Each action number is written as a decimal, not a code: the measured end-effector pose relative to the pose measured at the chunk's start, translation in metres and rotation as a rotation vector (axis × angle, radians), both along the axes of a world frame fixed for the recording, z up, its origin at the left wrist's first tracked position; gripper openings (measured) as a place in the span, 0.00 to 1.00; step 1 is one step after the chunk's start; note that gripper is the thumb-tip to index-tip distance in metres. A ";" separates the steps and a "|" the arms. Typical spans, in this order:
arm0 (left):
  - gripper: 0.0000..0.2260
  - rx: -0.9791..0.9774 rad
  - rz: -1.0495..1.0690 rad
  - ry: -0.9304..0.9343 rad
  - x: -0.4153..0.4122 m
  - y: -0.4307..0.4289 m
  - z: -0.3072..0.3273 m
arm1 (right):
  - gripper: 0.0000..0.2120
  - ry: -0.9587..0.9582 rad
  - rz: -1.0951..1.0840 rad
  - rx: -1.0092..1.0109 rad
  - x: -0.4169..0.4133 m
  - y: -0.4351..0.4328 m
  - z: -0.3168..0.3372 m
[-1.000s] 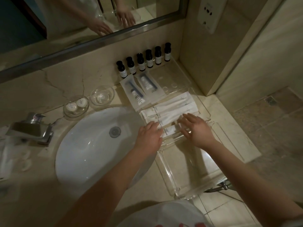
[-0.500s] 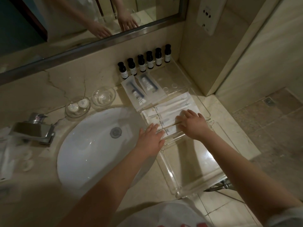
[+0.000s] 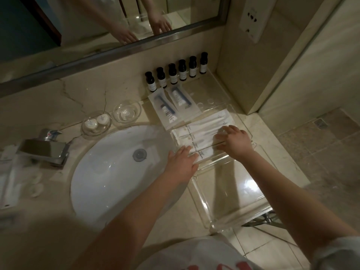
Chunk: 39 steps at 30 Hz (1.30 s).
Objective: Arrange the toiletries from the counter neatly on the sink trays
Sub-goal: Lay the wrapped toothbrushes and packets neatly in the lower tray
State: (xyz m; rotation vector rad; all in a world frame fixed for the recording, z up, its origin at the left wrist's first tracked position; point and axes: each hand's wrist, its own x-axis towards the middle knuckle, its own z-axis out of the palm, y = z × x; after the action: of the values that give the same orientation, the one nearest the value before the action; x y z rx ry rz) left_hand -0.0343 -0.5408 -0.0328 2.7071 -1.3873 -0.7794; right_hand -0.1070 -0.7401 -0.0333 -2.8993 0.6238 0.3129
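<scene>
Several long white sachets (image 3: 202, 129) lie side by side in a clear acrylic tray (image 3: 243, 121) right of the sink. My left hand (image 3: 182, 164) presses flat fingers on their left ends at the sink's rim. My right hand (image 3: 233, 140) rests with spread fingers on their right ends. Behind them lie two clear packets (image 3: 171, 106) with tubes inside. Several dark small bottles (image 3: 177, 74) stand in a row against the wall. A second clear tray (image 3: 233, 193) sits nearer me, holding nothing.
The white sink basin (image 3: 116, 172) fills the middle. A chrome tap (image 3: 42, 149) is at its left, with white packets (image 3: 11, 182) beyond it. Two glass dishes (image 3: 97, 123) stand behind the basin, one holding round soaps. A wall socket (image 3: 253, 18) is at upper right.
My right hand has slid a little up and to the right along the sachets. My left hand has stayed at their left ends.
</scene>
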 end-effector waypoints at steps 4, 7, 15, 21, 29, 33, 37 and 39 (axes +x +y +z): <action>0.21 -0.037 0.022 0.002 0.002 0.006 0.005 | 0.24 -0.047 0.000 0.055 -0.003 0.012 0.011; 0.21 -0.081 0.058 -0.043 0.007 0.019 0.018 | 0.25 -0.118 0.016 0.091 -0.001 0.034 0.021; 0.22 -0.086 0.274 -0.200 0.038 0.120 0.047 | 0.24 -0.244 0.132 0.057 0.023 0.140 0.043; 0.23 -0.066 0.494 -0.202 0.043 0.222 0.042 | 0.25 -0.209 0.249 0.113 0.044 0.230 0.043; 0.24 0.006 0.805 -0.111 0.040 0.371 0.023 | 0.25 -0.079 0.553 0.180 0.089 0.366 0.038; 0.24 0.047 0.935 -0.115 0.046 0.437 0.016 | 0.24 -0.020 0.698 0.198 0.119 0.426 0.035; 0.23 0.073 1.073 -0.118 0.054 0.493 0.013 | 0.26 0.059 0.788 0.219 0.150 0.480 0.029; 0.22 0.064 1.138 -0.139 0.057 0.516 0.011 | 0.25 0.088 0.814 0.224 0.164 0.507 0.024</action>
State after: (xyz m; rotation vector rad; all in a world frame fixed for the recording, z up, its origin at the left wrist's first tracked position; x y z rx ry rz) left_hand 0.0231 -0.0252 -0.0216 2.9267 0.3007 -0.4933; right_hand 0.0568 -0.2335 -0.0088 -2.7711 -0.5844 0.5548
